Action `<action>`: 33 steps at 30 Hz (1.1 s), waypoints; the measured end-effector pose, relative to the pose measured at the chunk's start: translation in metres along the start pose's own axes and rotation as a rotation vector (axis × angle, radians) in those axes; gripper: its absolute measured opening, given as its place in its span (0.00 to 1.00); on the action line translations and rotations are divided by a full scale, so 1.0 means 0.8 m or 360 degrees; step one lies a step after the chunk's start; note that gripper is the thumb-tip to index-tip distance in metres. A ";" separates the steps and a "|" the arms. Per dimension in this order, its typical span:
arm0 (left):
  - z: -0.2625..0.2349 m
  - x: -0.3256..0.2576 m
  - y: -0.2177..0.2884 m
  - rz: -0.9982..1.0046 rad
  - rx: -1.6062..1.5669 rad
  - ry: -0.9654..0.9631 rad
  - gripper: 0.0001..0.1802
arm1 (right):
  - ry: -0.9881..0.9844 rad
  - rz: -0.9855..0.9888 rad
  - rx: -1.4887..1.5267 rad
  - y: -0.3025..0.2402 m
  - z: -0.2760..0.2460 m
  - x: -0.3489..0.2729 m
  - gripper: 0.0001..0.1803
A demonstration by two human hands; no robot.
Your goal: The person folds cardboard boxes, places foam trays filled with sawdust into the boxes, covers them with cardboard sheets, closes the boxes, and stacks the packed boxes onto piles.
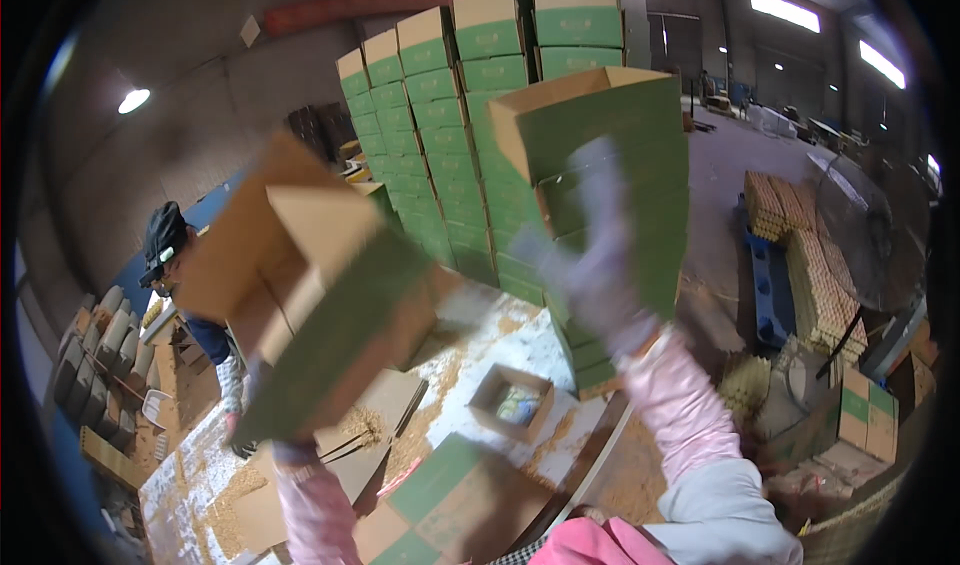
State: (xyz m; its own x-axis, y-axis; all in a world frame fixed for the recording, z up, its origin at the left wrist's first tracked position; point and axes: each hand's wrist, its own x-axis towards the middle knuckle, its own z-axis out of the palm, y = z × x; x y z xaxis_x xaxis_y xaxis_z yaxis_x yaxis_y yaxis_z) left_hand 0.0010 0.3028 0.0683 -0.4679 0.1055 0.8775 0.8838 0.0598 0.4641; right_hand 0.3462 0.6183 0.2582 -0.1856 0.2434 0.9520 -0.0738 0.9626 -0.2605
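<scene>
An open green and brown carton (320, 305) is held up by the left hand (262, 385), above the littered table (520, 335). The gloved right hand (590, 265) is spread wide against the stacked cartons (600, 145).

You have only 1 view, from the camera on your head. It looks forward and a bit down, tilted, and its round lens bends the edges. Your 2 arms come up from the bottom. Your left hand (262, 380) and the green and brown box (320, 295) are very close to the lens and blurry. Your right hand (600, 275) is close too. The table (500, 340) is just below. The tall box stack (440, 115) stands farther off. With no 2nd view, nothing is shared.
</scene>
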 end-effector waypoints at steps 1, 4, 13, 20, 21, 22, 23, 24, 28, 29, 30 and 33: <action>0.041 0.062 0.020 -0.0118 -0.0358 -0.0040 0.22 | 0.0311 0.0081 -0.0163 0.027 -0.028 0.035 0.59; 0.175 0.212 0.096 -0.0041 -0.1014 -0.0241 0.21 | 0.0700 0.0215 -0.0527 0.174 -0.116 0.102 0.67; 0.442 0.247 0.328 -0.0367 -0.1152 -0.1051 0.23 | -0.0139 0.0482 0.0896 0.304 -0.158 0.077 0.44; 0.487 0.214 0.255 0.0583 -0.0675 -0.0456 0.25 | -0.0032 0.0226 0.0928 0.292 -0.149 0.084 0.43; 0.476 0.215 0.248 0.0576 -0.0778 -0.0529 0.25 | -0.0089 0.0240 0.0962 0.289 -0.144 0.084 0.44; 0.468 0.214 0.242 0.0568 -0.0765 -0.0543 0.25 | -0.0147 0.0252 0.0996 0.288 -0.140 0.085 0.44; 0.459 0.211 0.247 0.0844 -0.0065 -0.0389 0.25 | -0.0149 0.0271 0.0993 0.289 -0.142 0.086 0.44; 0.453 0.208 0.250 0.1095 0.0642 -0.0221 0.26 | -0.0204 0.0241 0.0983 0.290 -0.142 0.088 0.43; 0.444 0.195 0.243 0.0805 -0.0095 -0.0445 0.26 | -0.0375 0.0248 0.0971 0.294 -0.147 0.088 0.38; 0.444 0.194 0.242 0.0707 -0.0334 -0.0508 0.26 | -0.0375 0.0251 0.0968 0.293 -0.146 0.086 0.38; 0.444 0.194 0.242 0.0606 -0.0571 -0.0567 0.27 | -0.0428 0.0369 0.1086 0.290 -0.144 0.085 0.38; 0.447 0.211 0.256 0.0152 -0.0986 -0.0768 0.25 | -0.0358 0.0357 0.0929 0.297 -0.144 0.083 0.37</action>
State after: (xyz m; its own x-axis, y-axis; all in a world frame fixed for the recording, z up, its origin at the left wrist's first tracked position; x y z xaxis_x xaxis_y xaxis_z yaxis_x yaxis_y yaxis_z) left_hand 0.1019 0.6881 0.2685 -0.2147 0.5096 0.8332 0.6948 -0.5198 0.4970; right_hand 0.4297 0.8770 0.2778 -0.4539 0.3385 0.8242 -0.5167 0.6536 -0.5530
